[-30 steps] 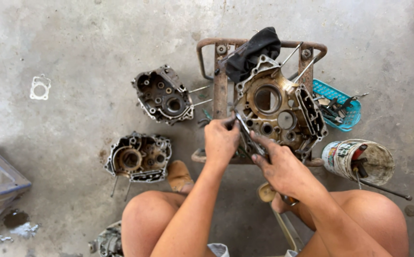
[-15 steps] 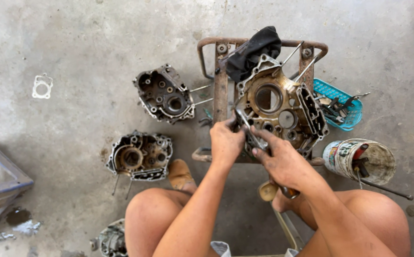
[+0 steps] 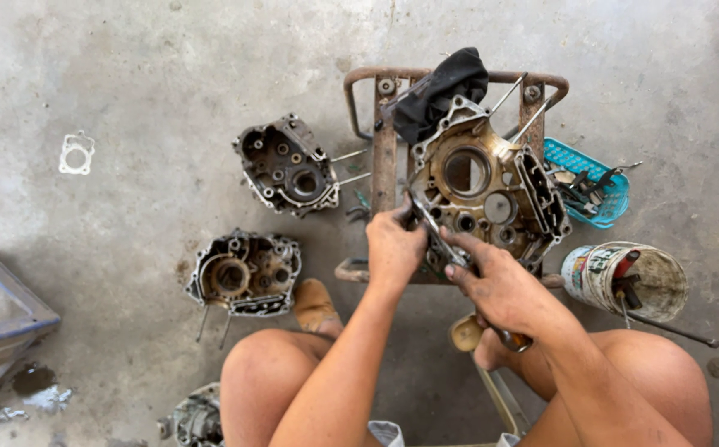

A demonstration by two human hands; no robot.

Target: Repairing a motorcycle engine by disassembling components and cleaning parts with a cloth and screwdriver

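Crankcase half (image 3: 488, 194): on a rusty stand (image 3: 383, 149) at mid-frame, open face up, raised off the floor (image 3: 153, 74), probably to bring it within reach of a seated worker. Black rag (image 3: 442, 87) draped over its far corner; long studs projecting toward the upper right.

Left hand (image 3: 394, 248): at the case's near-left edge, fingers closed around the top of a slim metal tool (image 3: 432, 236), seemingly to steady its tip.

Right hand (image 3: 504, 290): just beside, fingers curled on the same tool lower down, its handle end showing below the palm; likely supplies the leverage.

Second case half (image 3: 285, 165): on the floor left of the stand, two studs pointing right.

Third case half (image 3: 245, 273): on the floor by the left knee, apart from the others.

Gasket (image 3: 76, 153): flat on the floor, far left, well away.

Blue basket (image 3: 595, 178): right of the stand, holding small tools, within arm's reach.

Bucket (image 3: 624, 277): beside the right knee, tool handles standing in it.

Grey frame (image 3: 4, 306): at the left edge, purpose unclear.
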